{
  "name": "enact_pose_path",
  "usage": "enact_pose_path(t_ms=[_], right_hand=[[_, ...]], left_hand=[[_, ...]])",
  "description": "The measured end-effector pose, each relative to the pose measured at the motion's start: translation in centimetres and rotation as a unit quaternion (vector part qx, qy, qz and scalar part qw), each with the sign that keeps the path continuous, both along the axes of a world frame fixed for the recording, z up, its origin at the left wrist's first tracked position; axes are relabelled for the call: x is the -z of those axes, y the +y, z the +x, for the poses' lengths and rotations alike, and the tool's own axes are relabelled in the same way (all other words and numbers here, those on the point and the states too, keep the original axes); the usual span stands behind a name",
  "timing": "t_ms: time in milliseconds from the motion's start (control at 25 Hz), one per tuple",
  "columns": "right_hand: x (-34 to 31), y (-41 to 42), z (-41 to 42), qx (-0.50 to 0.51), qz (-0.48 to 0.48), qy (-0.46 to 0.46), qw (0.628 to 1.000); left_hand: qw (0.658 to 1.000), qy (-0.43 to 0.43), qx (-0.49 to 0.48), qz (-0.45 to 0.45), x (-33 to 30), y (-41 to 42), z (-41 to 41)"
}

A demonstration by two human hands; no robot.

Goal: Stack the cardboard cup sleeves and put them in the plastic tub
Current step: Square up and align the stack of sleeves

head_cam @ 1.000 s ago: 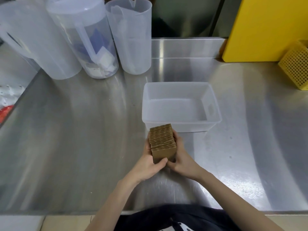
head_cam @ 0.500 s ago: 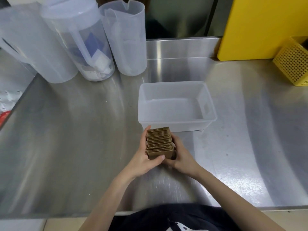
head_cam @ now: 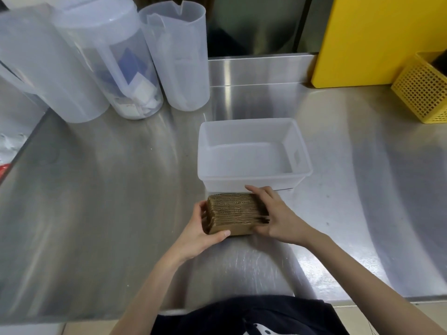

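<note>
A stack of brown cardboard cup sleeves [head_cam: 235, 210] stands on edge on the steel counter, just in front of the plastic tub [head_cam: 251, 180]. My left hand [head_cam: 202, 234] grips the stack's left end, thumb across the front face. My right hand [head_cam: 278, 217] presses against the right end, fingers over the top back edge. The translucent white tub is rectangular, holds nothing, and has a handle slot in its right wall.
Three translucent plastic pitchers [head_cam: 113, 68] stand at the back left. A yellow board [head_cam: 377, 39] leans at the back right beside a yellow perforated basket [head_cam: 423, 93]. The counter's front edge [head_cam: 96, 317] runs close to my body.
The stack has been turned so its long side runs left to right. My hands have shifted to its two ends.
</note>
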State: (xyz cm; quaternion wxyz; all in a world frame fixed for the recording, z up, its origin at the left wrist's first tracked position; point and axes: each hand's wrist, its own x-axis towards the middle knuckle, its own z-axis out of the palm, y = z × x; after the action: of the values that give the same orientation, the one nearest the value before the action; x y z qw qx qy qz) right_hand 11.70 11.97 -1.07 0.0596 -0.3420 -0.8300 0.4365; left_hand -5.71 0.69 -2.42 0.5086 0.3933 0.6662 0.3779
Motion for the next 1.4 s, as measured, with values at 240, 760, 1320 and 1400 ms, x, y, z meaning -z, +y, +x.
enact_pose_path(t_ms=[240, 760, 1320, 1400], right_hand=[[1.2, -1.0, -1.3, -0.004, -0.019, 0.013, 1.000], [3.0, -1.4, 0.0, -0.003, -0.070, 0.007, 0.998], [3.2, -0.4, 1.9, 0.039, -0.064, 0.009, 0.997], [2.7, -0.1, 2.1, 0.040, -0.067, 0.014, 0.997]], left_hand=[[0.979, 0.195, -0.005, -0.062, 1.6, -1.2, -1.1], [0.964, 0.259, 0.051, -0.033, 1.9, -1.5, -0.9], [0.968, 0.242, 0.031, -0.053, 2.4, -0.8, -2.6], [0.965, 0.258, 0.018, -0.046, 2.6, -0.6, -2.5]])
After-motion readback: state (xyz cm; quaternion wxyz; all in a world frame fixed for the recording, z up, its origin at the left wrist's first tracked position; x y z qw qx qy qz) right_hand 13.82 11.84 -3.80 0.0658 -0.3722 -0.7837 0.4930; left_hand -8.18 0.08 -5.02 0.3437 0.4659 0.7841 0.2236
